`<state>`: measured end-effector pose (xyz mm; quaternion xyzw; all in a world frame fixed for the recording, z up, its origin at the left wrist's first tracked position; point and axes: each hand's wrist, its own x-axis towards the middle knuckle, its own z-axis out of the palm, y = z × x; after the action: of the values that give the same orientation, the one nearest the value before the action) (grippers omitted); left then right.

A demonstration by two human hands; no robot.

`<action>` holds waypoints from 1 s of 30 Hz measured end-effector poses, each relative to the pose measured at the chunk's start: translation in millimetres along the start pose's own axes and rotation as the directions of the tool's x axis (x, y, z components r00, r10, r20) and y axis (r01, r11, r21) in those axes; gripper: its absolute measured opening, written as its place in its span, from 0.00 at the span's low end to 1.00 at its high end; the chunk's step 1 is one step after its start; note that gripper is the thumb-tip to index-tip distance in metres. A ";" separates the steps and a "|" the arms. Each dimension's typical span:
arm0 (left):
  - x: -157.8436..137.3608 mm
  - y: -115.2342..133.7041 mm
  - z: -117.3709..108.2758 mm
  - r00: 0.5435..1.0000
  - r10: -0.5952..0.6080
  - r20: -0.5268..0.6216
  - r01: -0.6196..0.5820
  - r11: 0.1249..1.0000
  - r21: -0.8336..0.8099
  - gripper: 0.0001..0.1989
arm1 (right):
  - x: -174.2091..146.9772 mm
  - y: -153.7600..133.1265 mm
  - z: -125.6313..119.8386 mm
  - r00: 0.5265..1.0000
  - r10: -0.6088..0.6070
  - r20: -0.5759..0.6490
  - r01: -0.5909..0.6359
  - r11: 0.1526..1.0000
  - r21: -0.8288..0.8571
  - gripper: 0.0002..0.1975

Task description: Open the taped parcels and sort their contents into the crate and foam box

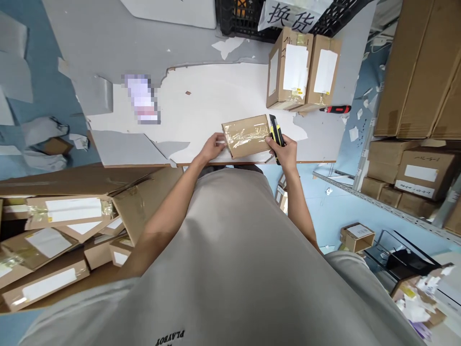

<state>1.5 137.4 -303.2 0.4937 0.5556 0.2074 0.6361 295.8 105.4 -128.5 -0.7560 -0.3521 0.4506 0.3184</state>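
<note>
A small cardboard box [248,136] with shiny clear tape across its top is tilted slightly at the front edge of the table. At its left end, the fingers of my left hand [213,146] curl against the side of the box. My right hand [284,150] is closed around a black and yellow utility knife [276,132], which points away from me. The thumb of that hand touches the right end of the box. Whether the knife's blade is out, I cannot tell.
Two taped cartons [297,72] with white labels stand at the back right, before a black crate [245,21]. A red and black cutter [336,109] lies beside them. A blurred-out item [142,98] is on the left. A large box [144,197] of parcels stands lower left.
</note>
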 end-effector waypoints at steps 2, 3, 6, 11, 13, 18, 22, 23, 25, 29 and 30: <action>1.1 9.1 4.9 0.999 -0.030 0.034 0.029 0.999 0.028 0.23 | 2.3 0.3 -4.1 0.999 -0.019 -0.038 0.015 0.996 -0.091 0.23; -0.4 14.6 3.0 0.999 -0.034 0.015 0.033 0.999 0.038 0.23 | 2.6 1.0 -4.0 0.999 -0.018 -0.050 0.012 0.992 -0.124 0.24; -10.9 39.0 -11.9 0.993 0.080 -0.087 -0.078 0.996 0.030 0.24 | 0.8 3.1 0.0 0.998 -0.022 -0.060 0.011 0.984 -0.176 0.24; -27.3 98.2 -23.3 0.967 0.242 -0.085 -0.240 0.970 0.036 0.20 | -4.3 1.5 1.8 0.997 -0.047 -0.060 0.028 0.958 -0.286 0.24; -26.9 115.9 -20.8 0.965 0.257 -0.058 -0.253 0.965 0.067 0.17 | -8.6 -1.1 -0.9 0.992 -0.095 -0.077 0.058 0.921 -0.386 0.23; -17.8 131.0 -20.8 0.973 0.225 -0.044 -0.221 0.971 0.087 0.17 | -40.8 -9.6 4.7 0.962 -0.268 -0.058 0.201 0.832 -0.518 0.25; -12.5 132.7 -27.8 0.981 0.190 -0.034 -0.188 0.981 0.055 0.17 | -73.8 -21.6 33.1 0.961 -0.207 0.183 0.271 0.833 -0.483 0.28; -11.2 132.6 -29.1 0.982 0.188 -0.035 -0.187 0.982 0.037 0.17 | -79.5 -25.9 41.1 0.957 -0.171 0.233 0.268 0.825 -0.498 0.28; -8.1 131.4 -30.6 0.981 0.189 -0.040 -0.189 0.982 -0.006 0.18 | -87.1 -35.4 54.9 0.952 -0.091 0.291 0.247 0.792 -0.559 0.28; -2.2 125.3 -30.9 0.980 0.196 -0.037 -0.198 0.978 -0.063 0.21 | -91.6 -50.3 69.9 0.954 0.008 0.300 0.199 0.731 -0.652 0.30; -1.2 123.8 -30.7 0.979 0.200 -0.031 -0.202 0.977 -0.066 0.21 | -91.8 -52.1 71.7 0.955 0.015 0.295 0.193 0.725 -0.661 0.31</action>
<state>8.4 201.4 -193.1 0.5226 0.5033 0.2955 0.6215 186.4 70.5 -73.0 -0.7303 -0.5705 0.3756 -0.0137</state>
